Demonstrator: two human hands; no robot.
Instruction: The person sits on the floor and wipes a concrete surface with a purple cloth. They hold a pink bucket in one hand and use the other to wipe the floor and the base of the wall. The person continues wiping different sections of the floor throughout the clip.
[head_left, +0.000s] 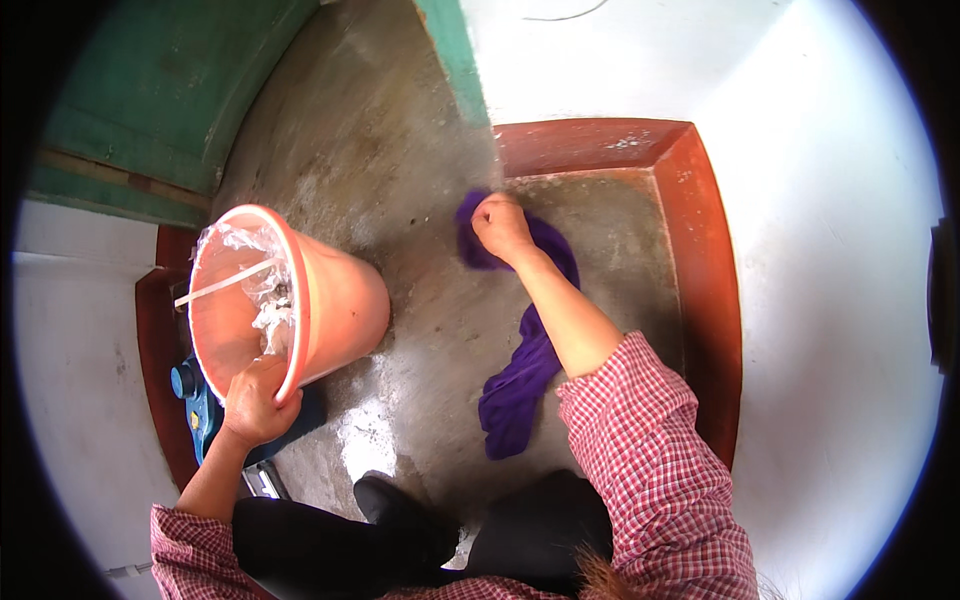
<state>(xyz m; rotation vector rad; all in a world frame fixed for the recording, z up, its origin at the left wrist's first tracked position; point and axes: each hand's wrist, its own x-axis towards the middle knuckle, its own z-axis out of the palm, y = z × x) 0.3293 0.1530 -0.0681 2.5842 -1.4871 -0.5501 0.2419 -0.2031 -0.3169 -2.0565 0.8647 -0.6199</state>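
Note:
My left hand (261, 399) grips the near rim of an orange plastic bucket (341, 300). The bucket's mouth faces up toward me and to the left, and clear plastic wrap (271, 307) and a pale strip (229, 283) lie in it. Farther off on the right, my right hand (501, 227) is closed on one end of a purple cloth (521, 390). The cloth trails from that hand under my forearm and spreads over the concrete floor (427, 262). The part at the fist looks slightly blurred.
A blue plastic jerrycan (196, 409) stands partly hidden behind the bucket. A red-brown skirting (694, 300) runs along the white wall (810, 262) at right. The green door (142, 97) is at upper left. My black shoe (386, 499) is below.

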